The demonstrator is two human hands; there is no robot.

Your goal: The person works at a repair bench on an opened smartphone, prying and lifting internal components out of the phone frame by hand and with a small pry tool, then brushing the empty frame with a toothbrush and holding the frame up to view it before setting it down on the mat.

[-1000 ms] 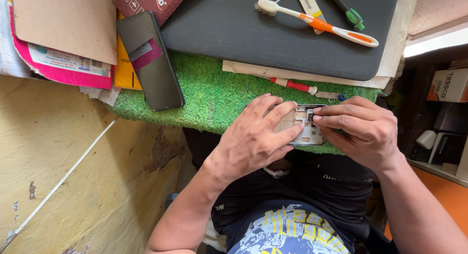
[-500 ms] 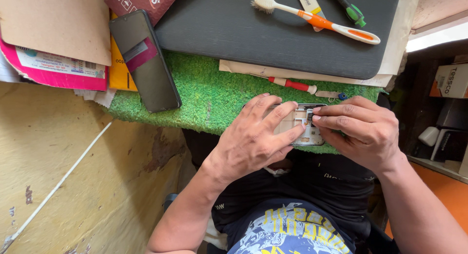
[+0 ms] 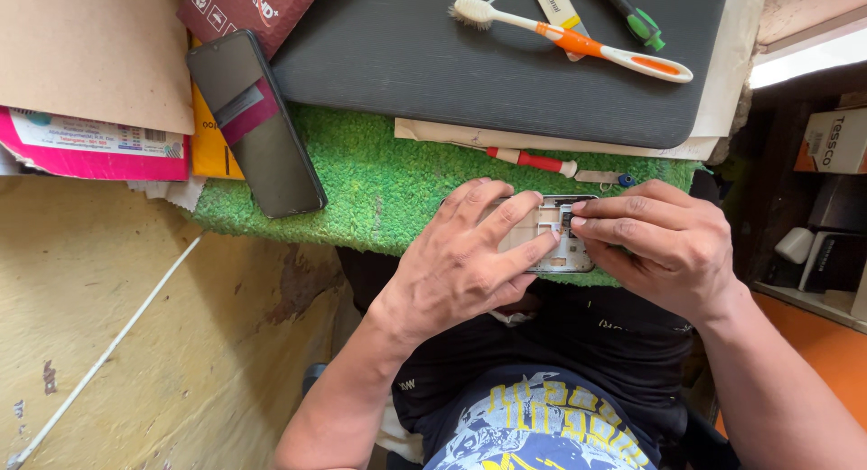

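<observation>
Both hands on an opened phone frame at the near edge of the green mat.

Left hand and right hand each have a closed grip on the phone frame, fingertips meeting over it. Beyond the frame: red screwdriver, then laptop carrying a toothbrush. Left of the frame: dark phone on the mat.

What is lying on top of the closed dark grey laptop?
On the closed dark grey laptop lie a white and orange toothbrush, a green-handled tool and a pale flat strip. The frame's top edge cuts off the laptop's far end.
</observation>
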